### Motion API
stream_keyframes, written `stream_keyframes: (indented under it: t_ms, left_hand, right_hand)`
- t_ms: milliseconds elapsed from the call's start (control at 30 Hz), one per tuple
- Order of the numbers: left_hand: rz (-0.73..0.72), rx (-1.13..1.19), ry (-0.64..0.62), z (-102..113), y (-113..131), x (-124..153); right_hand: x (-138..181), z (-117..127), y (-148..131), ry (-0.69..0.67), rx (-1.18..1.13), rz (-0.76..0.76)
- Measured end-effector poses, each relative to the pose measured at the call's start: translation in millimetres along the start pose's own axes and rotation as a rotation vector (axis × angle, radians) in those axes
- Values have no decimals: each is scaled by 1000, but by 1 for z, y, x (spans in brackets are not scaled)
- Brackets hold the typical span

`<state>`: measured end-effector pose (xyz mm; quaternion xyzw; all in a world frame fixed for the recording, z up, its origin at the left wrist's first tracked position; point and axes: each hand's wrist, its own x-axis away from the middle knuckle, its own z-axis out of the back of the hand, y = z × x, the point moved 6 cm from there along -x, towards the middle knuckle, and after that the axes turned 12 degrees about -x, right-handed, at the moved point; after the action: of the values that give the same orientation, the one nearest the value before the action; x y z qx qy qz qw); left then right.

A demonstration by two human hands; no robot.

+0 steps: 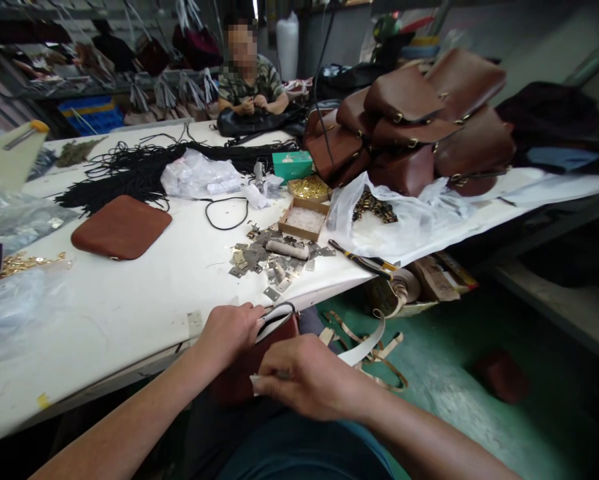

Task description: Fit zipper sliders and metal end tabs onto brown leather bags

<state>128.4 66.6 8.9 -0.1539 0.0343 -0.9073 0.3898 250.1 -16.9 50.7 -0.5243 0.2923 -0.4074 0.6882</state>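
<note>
A brown leather bag (239, 370) rests in my lap below the table edge, its mouth open and showing a pale lining. My left hand (228, 331) is closed on the bag's upper rim by the opening. My right hand (304, 377) is closed in a pinch on the bag's front edge, holding a small pale strip. Both hands touch the bag. On the white table (129, 300) just beyond them lies a heap of small grey metal plates (274, 257).
A flat brown leather piece (121, 227) lies at left. Black cords (144, 167), clear plastic bags, a green box (292, 165), trays of gold fittings (308, 189) and a stack of finished brown bags (419, 127) fill the table. Another person (249, 80) works at the far side. Pliers (362, 260) lie near the edge.
</note>
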Motion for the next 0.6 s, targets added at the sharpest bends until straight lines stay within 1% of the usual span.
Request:
stream_keyframes:
  t_ms: [33, 67, 133, 167, 200, 267, 333, 400, 500, 600]
  left_hand:
    - [0, 34, 6, -1, -3, 2]
    - [2, 79, 9, -2, -6, 4]
    - [27, 178, -1, -6, -13, 10]
    - [44, 223, -14, -8, -17, 12]
    - [54, 267, -31, -10, -20, 14]
    - [67, 342, -69, -13, -23, 16]
    - [70, 377, -97, -14, -24, 18]
    - [65, 382, -108, -12, -22, 19]
    - [53, 374, -115, -8, -17, 18]
    - [54, 375, -117, -5, -13, 16]
  right_hand:
    - [8, 12, 8, 124, -58, -36]
    - [18, 27, 22, 268, -98, -91]
    - [40, 61, 61, 561, -134, -207]
    - [52, 77, 83, 687, -144, -253]
    - [63, 91, 106, 801, -154, -292]
    - [78, 112, 147, 960, -180, -348]
    - [82, 124, 178, 1034, -205, -368]
    - [78, 129, 200, 1054, -231, -367]
    - [70, 130, 220, 1060, -270, -377]
    - [70, 132, 229, 1051, -288, -390]
